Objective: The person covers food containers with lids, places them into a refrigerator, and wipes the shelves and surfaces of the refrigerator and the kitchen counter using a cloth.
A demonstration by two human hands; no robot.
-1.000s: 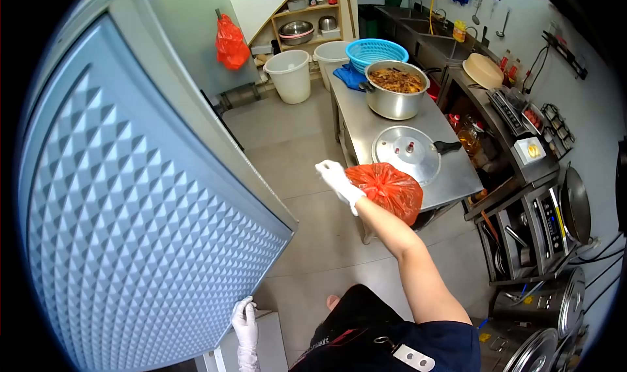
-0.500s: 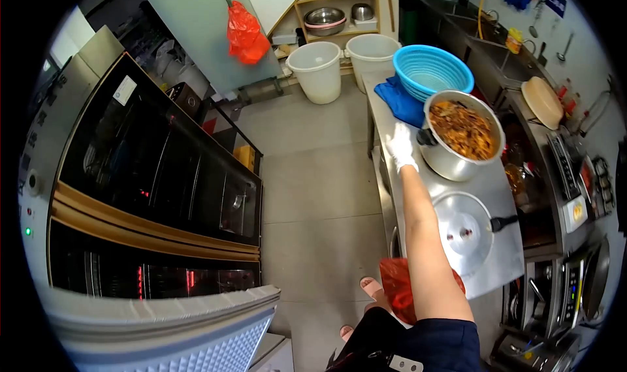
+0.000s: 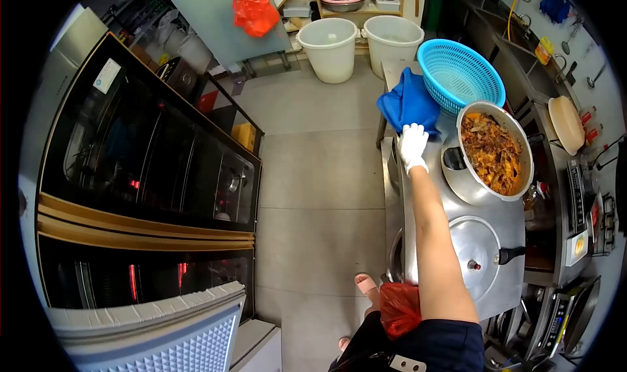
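My right hand, in a white glove, reaches over the metal table with its fingers closed on the near edge of a blue cloth. The cloth is bunched and extends over the table's left edge. Beside the hand stands a large pot full of a reddish-brown cooked mixture. Its round lid with a black handle lies nearer to me. A red plastic bag is by my body, below my forearm; what holds it is hidden. My left hand is out of view.
A blue basket stands behind the pot on the metal table. Two white bins are on the floor beyond. Glass-fronted cabinets line the left, with an open lid at lower left. Sinks and a counter run along the right.
My right hand has gone from spread fingers near the pot's handle to a closed grip on the blue cloth. The cloth is pulled up and bunched. The view has shifted.
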